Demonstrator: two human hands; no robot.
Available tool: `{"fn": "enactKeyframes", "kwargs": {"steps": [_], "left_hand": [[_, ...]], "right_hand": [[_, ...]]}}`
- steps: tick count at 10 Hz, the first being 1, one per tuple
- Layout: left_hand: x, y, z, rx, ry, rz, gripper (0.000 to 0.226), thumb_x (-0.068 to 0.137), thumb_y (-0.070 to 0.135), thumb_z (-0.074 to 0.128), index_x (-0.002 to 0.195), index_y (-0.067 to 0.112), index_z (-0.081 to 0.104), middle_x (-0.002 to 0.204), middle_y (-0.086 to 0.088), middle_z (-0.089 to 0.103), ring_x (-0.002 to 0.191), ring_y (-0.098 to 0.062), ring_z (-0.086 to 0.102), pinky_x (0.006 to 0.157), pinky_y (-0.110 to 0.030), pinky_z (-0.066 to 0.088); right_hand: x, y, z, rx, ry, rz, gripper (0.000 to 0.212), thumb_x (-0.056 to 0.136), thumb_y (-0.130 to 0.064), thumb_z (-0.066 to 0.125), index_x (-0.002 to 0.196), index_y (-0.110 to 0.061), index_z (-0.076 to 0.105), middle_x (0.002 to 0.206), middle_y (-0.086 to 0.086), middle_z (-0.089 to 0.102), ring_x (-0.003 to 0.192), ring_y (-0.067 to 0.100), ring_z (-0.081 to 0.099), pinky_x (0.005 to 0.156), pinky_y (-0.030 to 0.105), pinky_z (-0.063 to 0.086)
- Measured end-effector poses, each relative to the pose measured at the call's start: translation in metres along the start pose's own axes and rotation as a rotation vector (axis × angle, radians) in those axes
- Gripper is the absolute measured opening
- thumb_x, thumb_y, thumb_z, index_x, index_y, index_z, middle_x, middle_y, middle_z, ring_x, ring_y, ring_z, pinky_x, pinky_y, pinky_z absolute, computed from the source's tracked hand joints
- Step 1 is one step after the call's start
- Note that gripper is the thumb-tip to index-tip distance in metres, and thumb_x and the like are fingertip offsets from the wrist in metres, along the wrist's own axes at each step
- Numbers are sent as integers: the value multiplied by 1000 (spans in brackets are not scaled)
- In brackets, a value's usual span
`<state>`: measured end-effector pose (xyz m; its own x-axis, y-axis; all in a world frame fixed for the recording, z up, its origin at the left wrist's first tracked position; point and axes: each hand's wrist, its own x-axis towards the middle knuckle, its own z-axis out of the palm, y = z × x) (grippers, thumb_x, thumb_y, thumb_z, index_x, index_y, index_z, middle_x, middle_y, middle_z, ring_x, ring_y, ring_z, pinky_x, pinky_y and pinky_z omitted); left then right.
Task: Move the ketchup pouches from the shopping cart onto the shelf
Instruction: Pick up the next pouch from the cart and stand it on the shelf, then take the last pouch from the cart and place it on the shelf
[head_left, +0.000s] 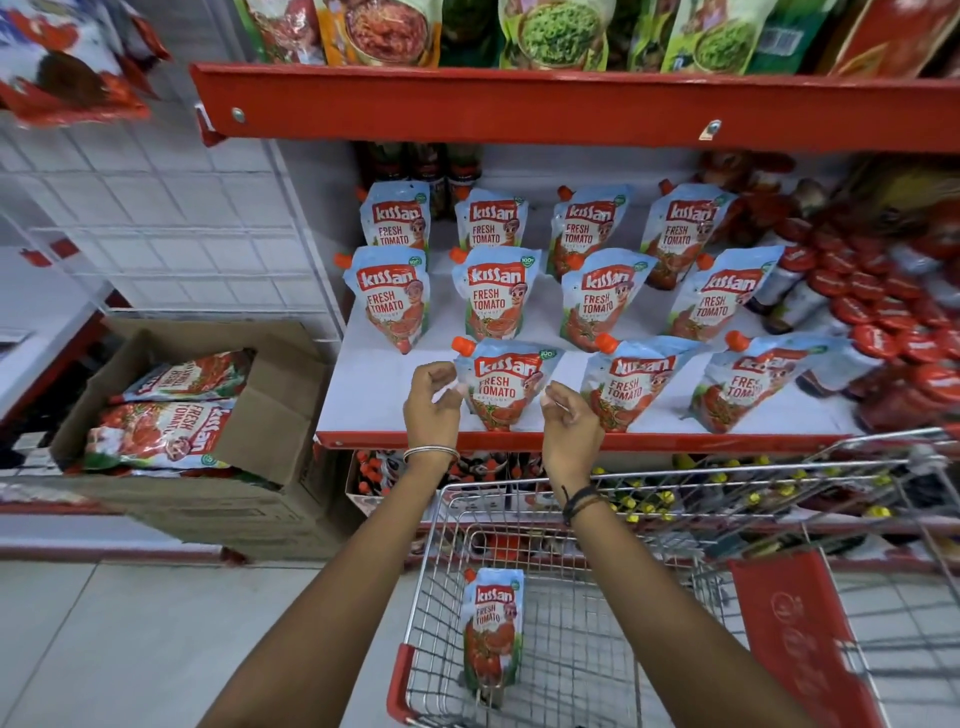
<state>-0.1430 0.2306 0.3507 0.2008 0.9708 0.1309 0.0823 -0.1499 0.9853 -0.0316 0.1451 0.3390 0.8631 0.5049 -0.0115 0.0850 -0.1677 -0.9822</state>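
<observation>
Both grips are hanging loosely curled and seemingly empty, left hand (434, 402) and right hand (569, 423) flanking a pouch (506, 384) standing on the shelf (374, 387). Placing looks finished; next, reaching into the cart (597, 623) for the last pouch (491, 631).

Both arms are reaching forward, side by side — the left hand (432, 402) and the right hand (569, 423) are curling their fingers loosely inward, gripping nothing — wrists level.
</observation>
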Motion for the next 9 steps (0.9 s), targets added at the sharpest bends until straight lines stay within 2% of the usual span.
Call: {"fn": "enactKeyframes", "kwargs": {"steps": [1, 2, 3, 4, 5, 6, 7, 8, 9], "left_hand": [[-27, -14, -5, 21, 99, 32, 23, 82, -1, 55, 105, 3, 52, 107, -11, 59, 101, -20, 56, 86, -18, 49], [-62, -45, -8, 113, 50, -10, 18, 85, 5, 55, 103, 4, 53, 105, -11, 60, 96, -17, 57, 85, -24, 49], [-95, -86, -8, 232, -48, -221, 16, 87, 8, 51, 102, 5, 55, 97, -4, 58, 90, -17, 55, 78, -26, 45], [-122, -128, -5, 365, -155, -434, 19, 87, 2, 47, 103, 0, 58, 96, -9, 59, 88, -15, 50, 79, -26, 39], [-148, -176, 2, 464, -169, -589, 19, 85, -5, 46, 97, -11, 60, 102, -25, 65, 91, -21, 55, 75, -18, 42], [-167, -213, 10, 544, -247, -820, 24, 82, 0, 52, 103, -12, 53, 110, -31, 61, 106, -40, 57, 90, -39, 45], [-181, -231, 19, 610, -316, -970, 37, 83, 6, 56, 112, -15, 46, 119, -31, 56, 111, -43, 53, 88, -44, 44], [-188, -264, 24, 672, -303, -1031, 41, 84, 18, 58, 113, -11, 50, 118, -31, 57, 110, -40, 54, 84, -40, 44], [-192, -293, 31, 786, -354, -1044, 51, 85, 34, 54, 121, -2, 47, 124, -25, 53, 117, -38, 49, 90, -38, 44]], "right_hand": [[-22, 18, -16, 74, -82, 48, 30, 88, -6, 58, 117, 1, 58, 114, 16, 66, 99, 20, 60, 95, 33, 48], [-47, 55, -34, 25, -148, 102, 28, 90, -14, 58, 115, -3, 59, 102, 11, 65, 96, 19, 60, 92, 34, 49], [-66, 108, -52, -98, -280, 187, 16, 90, -14, 57, 102, -13, 67, 87, -9, 64, 83, -8, 61, 82, 19, 48], [-81, 167, -61, -236, -314, 207, 5, 80, -20, 66, 77, -18, 69, 71, -6, 67, 64, -5, 63, 71, 20, 52], [-96, 227, -59, -232, -407, 466, 21, 94, -4, 48, 78, -14, 57, 75, 2, 61, 59, 2, 62, 70, 29, 49], [-104, 283, -54, -299, -422, 675, 37, 91, 7, 45, 64, -13, 60, 57, 1, 68, 51, 14, 62, 51, 21, 52], [-108, 314, -43, -448, -506, 794, 40, 88, -3, 50, 62, -33, 51, 88, 9, 65, 81, 20, 58, 83, 33, 53], [-109, 341, -33, -564, -584, 808, 24, 88, -10, 51, 68, -24, 52, 88, 9, 61, 86, 25, 57, 84, 38, 49], [-105, 366, -18, -568, -616, 844, 29, 86, -15, 50, 58, -21, 45, 64, 2, 49, 57, 18, 45, 59, 34, 43]]}}
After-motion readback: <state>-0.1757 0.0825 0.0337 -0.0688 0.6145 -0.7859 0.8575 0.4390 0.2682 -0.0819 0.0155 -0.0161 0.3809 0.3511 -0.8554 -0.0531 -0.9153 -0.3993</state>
